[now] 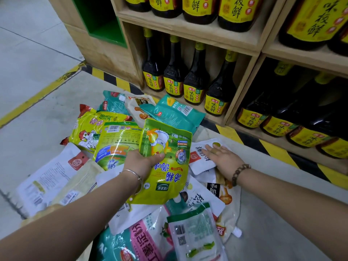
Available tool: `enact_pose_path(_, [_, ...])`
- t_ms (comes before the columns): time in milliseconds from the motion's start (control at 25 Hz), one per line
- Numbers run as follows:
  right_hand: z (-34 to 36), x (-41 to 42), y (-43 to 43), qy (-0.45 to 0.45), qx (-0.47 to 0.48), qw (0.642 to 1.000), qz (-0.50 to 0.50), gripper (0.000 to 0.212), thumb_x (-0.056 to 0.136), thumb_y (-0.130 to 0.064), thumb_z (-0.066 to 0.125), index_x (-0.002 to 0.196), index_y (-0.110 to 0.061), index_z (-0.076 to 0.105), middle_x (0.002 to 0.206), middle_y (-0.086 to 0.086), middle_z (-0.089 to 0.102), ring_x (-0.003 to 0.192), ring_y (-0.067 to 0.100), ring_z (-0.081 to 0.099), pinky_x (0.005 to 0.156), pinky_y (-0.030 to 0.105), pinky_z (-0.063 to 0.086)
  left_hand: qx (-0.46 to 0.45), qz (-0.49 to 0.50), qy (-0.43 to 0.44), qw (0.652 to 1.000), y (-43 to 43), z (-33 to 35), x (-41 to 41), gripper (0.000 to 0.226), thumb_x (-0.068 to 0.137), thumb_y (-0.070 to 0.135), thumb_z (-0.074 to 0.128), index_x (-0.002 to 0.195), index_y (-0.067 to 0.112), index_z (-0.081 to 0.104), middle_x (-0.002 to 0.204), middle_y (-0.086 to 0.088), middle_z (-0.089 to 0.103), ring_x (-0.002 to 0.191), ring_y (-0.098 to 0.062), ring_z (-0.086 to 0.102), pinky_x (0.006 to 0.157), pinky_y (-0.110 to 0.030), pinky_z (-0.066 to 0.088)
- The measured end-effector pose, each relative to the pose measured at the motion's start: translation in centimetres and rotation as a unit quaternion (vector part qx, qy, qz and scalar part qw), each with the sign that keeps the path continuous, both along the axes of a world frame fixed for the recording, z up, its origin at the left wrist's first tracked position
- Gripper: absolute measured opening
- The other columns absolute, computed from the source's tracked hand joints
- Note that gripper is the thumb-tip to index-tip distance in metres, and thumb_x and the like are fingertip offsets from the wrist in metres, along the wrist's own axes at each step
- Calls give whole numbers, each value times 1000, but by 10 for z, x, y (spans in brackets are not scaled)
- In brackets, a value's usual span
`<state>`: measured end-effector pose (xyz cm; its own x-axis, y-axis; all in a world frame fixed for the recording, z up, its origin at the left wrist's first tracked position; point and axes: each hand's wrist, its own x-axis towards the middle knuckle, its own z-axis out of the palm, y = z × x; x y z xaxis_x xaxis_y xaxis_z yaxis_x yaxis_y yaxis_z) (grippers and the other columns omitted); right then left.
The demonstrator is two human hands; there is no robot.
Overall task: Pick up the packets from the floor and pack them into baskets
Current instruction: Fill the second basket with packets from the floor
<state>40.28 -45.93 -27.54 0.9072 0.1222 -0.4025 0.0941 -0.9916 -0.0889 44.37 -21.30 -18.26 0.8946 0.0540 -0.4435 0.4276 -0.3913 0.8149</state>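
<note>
Several food packets lie in a heap on the grey floor in front of me. My left hand (140,162) grips a yellow-green packet (165,166) with a chicken picture, lifted above the pile. My right hand (221,159) lies flat with straight fingers on a white packet (199,161) with a red seal, at the pile's right side. Around them lie a second yellow-green packet (114,144), a yellow chicken packet (88,132), teal packets (173,112) and a pink-labelled packet (145,240). No basket is in view.
A wooden shelf unit (197,34) stands right behind the pile, its low compartments full of dark soy sauce bottles (195,78) with yellow labels. Yellow-black hazard tape (235,134) runs along its base. A yellow floor line (37,97) crosses the left. More white packets (49,178) lie at left.
</note>
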Motion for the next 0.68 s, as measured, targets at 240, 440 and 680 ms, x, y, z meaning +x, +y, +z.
enact_pose_path(240, [23,-12,-8,-223,185,915,-283,26,92,-12,51,115,-19,60,115,10,65,103,29,61,83,37,49,-36,9,-22,999,-4,-5,6,32,71,23,81,71,7,53,65,-6,55,66,-26,52,59,-29,37])
enact_pose_path(440, [71,-11,-16,-306,395,718,-484,25,92,-8,57,117,-6,54,103,-1,57,94,15,54,79,30,45,-118,41,-34,992,-22,-5,9,36,71,21,81,98,2,65,88,-9,67,85,-29,64,70,-27,40])
enact_pose_path(680, [106,-62,-26,-322,413,658,-540,24,88,-4,61,111,-6,56,103,3,61,92,18,59,77,32,48,-135,52,-43,988,-76,5,-1,40,73,37,78,69,7,51,68,-5,39,61,-18,32,56,-29,28])
